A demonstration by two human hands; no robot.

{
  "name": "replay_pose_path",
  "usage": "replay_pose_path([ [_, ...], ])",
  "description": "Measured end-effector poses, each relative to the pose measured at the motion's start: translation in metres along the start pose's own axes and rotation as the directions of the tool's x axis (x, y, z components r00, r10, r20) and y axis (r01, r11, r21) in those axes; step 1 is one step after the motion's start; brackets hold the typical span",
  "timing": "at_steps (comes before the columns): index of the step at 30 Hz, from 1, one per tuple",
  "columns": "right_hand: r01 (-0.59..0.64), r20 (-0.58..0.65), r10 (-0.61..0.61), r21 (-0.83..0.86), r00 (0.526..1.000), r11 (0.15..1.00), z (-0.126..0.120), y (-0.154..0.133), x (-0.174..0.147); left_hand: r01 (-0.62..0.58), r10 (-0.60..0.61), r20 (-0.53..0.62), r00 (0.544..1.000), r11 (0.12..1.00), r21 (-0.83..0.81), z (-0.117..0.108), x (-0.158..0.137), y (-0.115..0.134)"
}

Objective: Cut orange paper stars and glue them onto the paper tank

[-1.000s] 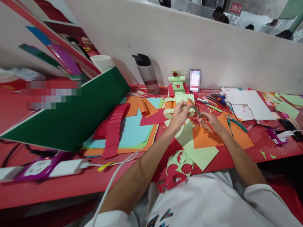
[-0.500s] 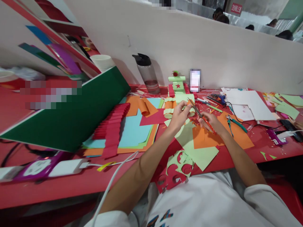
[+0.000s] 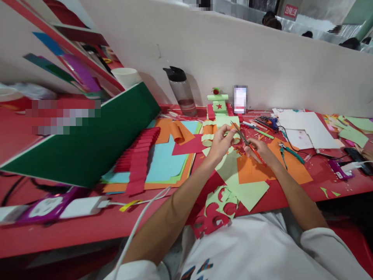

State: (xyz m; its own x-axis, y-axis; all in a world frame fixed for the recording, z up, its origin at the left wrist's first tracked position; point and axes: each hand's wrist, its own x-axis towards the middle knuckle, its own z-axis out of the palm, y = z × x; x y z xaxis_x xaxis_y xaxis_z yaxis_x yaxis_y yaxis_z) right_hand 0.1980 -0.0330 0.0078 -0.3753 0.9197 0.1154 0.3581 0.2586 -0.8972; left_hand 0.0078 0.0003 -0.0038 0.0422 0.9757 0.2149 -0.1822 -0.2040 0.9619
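Note:
My left hand (image 3: pixel 222 142) is closed in a pinch on a small piece of orange paper (image 3: pixel 234 125), only partly visible between the fingertips. Scissors (image 3: pixel 242 136) with red-orange handles are gripped in my right hand (image 3: pixel 258 151), their blades pointing up and left against that paper. Just behind my left hand stands a paper model (image 3: pixel 219 105) built of light green, red and orange pieces, with a red star on it. Under my hands lie a light green sheet (image 3: pixel 233 171) and an orange sheet (image 3: pixel 247 175).
A grey bottle (image 3: pixel 183 93) and a lit phone (image 3: pixel 240 99) stand by the white partition. Left lie coloured sheets (image 3: pixel 166 159), a pleated red strip (image 3: pixel 138 171) and a green board (image 3: pixel 87 136). Pliers (image 3: pixel 291 153) and a glue gun (image 3: pixel 271 123) lie right; cut-out scraps (image 3: pixel 217 206) in front.

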Motion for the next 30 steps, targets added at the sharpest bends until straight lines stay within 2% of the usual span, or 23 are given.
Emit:
replay_pose_path([
  [12, 0.022, -0.017, -0.022, 0.005, 1.0, 1.0, 0.001, -0.0025, -0.0001, 0.012, -0.012, 0.007, 1.0, 1.0, -0.003, 0.0007, -0.0021, 0.0048],
  [30, -0.023, -0.01, 0.024, 0.075, 1.0, 0.997, 0.0018, -0.0035, -0.0015, 0.0, 0.002, 0.038, 0.999, 0.999, -0.048, -0.0006, -0.003, 0.0066],
])
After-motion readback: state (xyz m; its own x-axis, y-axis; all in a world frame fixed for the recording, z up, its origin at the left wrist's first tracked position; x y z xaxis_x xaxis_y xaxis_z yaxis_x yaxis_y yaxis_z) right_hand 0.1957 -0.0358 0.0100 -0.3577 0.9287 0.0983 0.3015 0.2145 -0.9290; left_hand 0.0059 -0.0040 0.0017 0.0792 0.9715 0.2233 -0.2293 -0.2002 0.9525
